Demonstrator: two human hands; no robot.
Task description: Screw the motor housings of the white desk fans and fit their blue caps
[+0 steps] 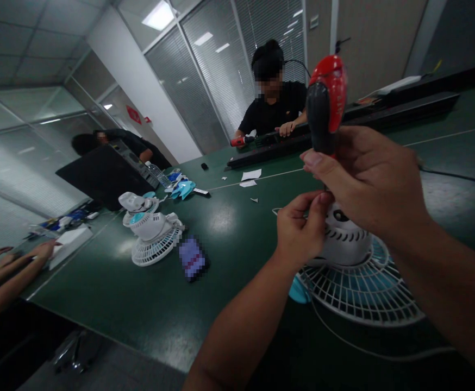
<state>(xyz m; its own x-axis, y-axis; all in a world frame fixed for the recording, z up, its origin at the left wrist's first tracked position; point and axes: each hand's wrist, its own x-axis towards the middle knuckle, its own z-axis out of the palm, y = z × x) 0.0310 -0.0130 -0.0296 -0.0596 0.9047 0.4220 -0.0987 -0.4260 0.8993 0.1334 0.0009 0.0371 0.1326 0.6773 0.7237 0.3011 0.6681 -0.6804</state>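
A red-and-black screwdriver (327,100) stands nearly upright, handle up, with my right hand (368,174) closed round its lower part. Just below, the fingers of my left hand (302,225) are pinched together at the thin shaft; what lies between them is too small to make out. Both hands are over the white motor housing (347,247) of an electric fan, which rests face down on its grille (368,293). Light blue blades show through the grille. My hands hide part of the housing.
Another white fan (156,233) lies left of centre, near a phone (192,259). Paper scraps (251,175), a plastic bottle (158,174) and a black computer case (107,176) are farther back. Across the green table, a co-worker (274,103) handles a long black bar (270,155). A white cable (368,345) runs in front.
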